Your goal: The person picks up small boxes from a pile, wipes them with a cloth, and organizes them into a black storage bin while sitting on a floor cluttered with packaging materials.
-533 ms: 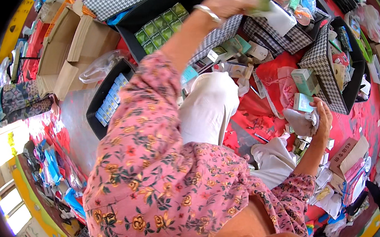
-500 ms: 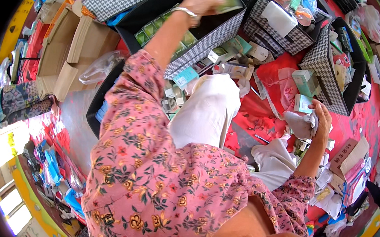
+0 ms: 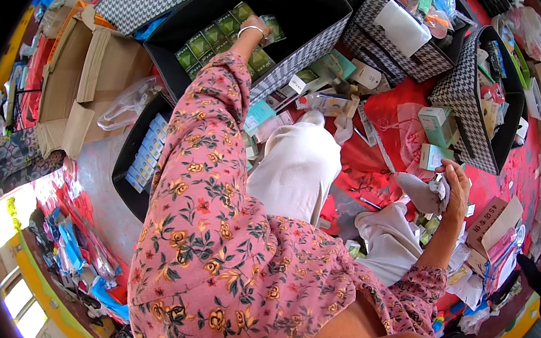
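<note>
My left hand [image 3: 255, 28] reaches down into a large black-lined storage box with houndstooth sides [image 3: 301, 52]. Its fingers are closed on a small green carton [image 3: 274, 30], which sits against the right end of the rows of matching green cartons [image 3: 213, 35]. Part of that carton is hidden behind the hand. Over on the right, my right hand [image 3: 456, 188] has its fingers curled round a crumpled grey-white cloth-like thing [image 3: 422, 192]; whether this is a loose cloth or a sock I cannot make out.
Two smaller houndstooth bins [image 3: 391, 34] [image 3: 468, 105] hold mixed goods at the right. A black tray of blue-white boxes [image 3: 145, 152] stands left of my sleeve. Opened cardboard [image 3: 94, 88] leans at far left. Loose cartons [image 3: 434, 122] and red plastic [image 3: 387, 117] litter the floor before my knees.
My left hand has moved left and down into the storage box, bringing the green carton beside the rows. My right hand stays with the grey-white thing, slightly lower in the picture.
</note>
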A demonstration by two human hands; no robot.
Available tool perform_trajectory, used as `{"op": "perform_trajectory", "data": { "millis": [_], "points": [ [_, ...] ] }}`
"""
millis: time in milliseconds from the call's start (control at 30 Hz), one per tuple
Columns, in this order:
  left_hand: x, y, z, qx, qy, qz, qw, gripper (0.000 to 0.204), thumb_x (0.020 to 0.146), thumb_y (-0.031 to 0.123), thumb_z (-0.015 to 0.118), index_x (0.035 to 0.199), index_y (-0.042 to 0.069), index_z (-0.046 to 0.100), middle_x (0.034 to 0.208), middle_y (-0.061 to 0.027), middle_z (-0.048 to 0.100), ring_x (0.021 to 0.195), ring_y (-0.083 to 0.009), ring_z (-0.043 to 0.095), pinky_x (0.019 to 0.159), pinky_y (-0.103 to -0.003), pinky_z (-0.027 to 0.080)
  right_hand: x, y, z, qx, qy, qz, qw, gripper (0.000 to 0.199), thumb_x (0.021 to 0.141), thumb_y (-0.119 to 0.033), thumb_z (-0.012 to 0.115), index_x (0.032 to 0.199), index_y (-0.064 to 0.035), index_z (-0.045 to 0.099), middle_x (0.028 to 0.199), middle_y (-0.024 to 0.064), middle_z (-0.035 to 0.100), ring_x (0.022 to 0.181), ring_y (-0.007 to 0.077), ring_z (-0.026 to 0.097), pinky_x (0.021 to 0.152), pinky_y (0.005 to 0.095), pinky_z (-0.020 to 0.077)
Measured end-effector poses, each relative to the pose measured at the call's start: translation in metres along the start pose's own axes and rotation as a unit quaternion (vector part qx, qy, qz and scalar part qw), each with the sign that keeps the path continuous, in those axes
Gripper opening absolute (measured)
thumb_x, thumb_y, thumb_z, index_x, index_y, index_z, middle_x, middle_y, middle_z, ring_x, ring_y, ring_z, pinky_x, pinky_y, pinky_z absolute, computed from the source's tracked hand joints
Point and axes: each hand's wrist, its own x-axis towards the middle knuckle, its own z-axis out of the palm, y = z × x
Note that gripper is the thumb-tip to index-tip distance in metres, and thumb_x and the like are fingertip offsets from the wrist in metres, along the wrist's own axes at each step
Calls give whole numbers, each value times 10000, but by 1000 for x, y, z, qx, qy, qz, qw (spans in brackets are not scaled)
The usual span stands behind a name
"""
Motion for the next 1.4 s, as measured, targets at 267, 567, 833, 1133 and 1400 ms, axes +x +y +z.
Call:
{"op": "perform_trajectory", "data": {
  "millis": [267,567,833,1133,1400],
  "points": [
    [-28,27,-13,268,79,39,959,357,806,260,541,1119,90,555,1161,-150,540,1035,-293,544,816,-381,475,-1,-2,-1,-19,-24,-3,1000,280,833,-212,589,1010,4,588,811,25,605,730,73,498,698,200,376],
    [-5,31,11,409,-76,166,894,709,726,504,620,1203,2,468,1255,-144,437,1165,-322,400,951,-407,348,-3,-2,3,3,-30,-6,1000,263,833,-196,579,997,9,590,803,23,603,744,59,498,718,194,370],
    [15,11,23,416,-50,147,896,655,626,285,749,1178,32,503,1212,-147,468,1132,-350,406,909,-396,402,5,6,-1,-4,-3,-8,1000,223,853,-186,571,998,-17,586,789,30,614,639,53,538,582,172,414],
    [-33,12,-20,362,16,137,922,781,576,452,754,1159,30,452,1179,-131,435,1093,-305,444,885,-403,421,1,-1,4,24,-6,10,1000,248,833,-199,589,984,-1,591,797,42,619,781,93,529,785,228,372],
    [-49,-5,-6,427,-116,355,824,431,772,305,567,1178,174,508,1220,-95,427,1112,-319,397,883,-403,413,-5,-6,2,37,-4,11,999,248,836,-196,589,984,3,589,790,40,620,745,81,531,740,213,391]
  ]
}}
